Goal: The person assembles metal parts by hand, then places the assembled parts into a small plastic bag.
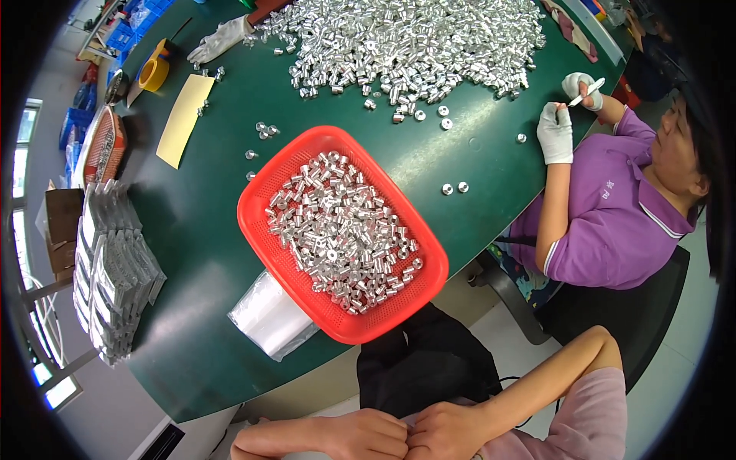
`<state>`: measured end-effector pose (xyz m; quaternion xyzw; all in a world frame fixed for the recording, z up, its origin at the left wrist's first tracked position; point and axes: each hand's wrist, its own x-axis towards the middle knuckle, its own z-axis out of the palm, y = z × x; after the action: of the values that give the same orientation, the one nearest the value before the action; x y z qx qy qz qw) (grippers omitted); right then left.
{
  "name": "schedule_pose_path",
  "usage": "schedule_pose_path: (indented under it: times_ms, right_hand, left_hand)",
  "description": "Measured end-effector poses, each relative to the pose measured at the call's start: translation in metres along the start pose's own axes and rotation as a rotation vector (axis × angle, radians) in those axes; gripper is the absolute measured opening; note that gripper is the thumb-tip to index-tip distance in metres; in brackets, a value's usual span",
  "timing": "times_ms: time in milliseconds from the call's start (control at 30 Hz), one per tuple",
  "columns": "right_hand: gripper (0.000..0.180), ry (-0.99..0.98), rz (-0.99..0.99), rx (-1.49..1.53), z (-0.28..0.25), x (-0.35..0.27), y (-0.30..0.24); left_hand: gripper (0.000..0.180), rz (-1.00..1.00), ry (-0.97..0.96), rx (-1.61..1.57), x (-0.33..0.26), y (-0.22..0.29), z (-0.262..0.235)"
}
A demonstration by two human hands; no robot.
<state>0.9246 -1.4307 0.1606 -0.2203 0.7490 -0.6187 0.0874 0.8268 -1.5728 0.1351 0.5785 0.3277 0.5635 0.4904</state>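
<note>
My left hand (366,434) and my right hand (446,432) meet at the bottom of the view, close to my body. Both have curled fingers with the knuckles up, and whatever lies in them is hidden. Beyond them, a red plastic basket (254,222) rests on the green table, its near end by the table's edge. Many small silvery metal cylinders (341,230) with holes fill the basket. Neither hand touches it. Under the basket's left side lies a stack of clear plastic bags (268,318).
A large heap of the same metal parts (414,46) covers the far table. Filled silver packs (115,268) are stacked at the left, near a yellow sheet (185,119) and yellow tape (154,74). At right, a co-worker in purple (613,207) wears white gloves and holds a white pen-like tool (589,92).
</note>
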Motion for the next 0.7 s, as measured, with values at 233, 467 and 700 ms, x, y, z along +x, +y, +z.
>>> schedule_pose_path:
  times_ms: [233, 467, 700]
  right_hand:
    - [0.016, 0.09, -0.11, 0.101, 0.002, 0.003, -0.002]
    - [0.022, 0.334, 0.113, 0.028, -0.021, 0.005, 0.013]
    - [0.029, 0.135, -0.031, -0.123, -0.009, -0.007, 0.007]
  left_hand:
    - [0.027, -0.391, -0.543, -0.038, 0.011, 0.011, -0.008]
    - [0.022, -0.088, 0.21, 0.179, 0.003, 0.008, -0.028]
    - [0.017, -0.138, 0.007, 0.099, -0.001, 0.009, -0.003]
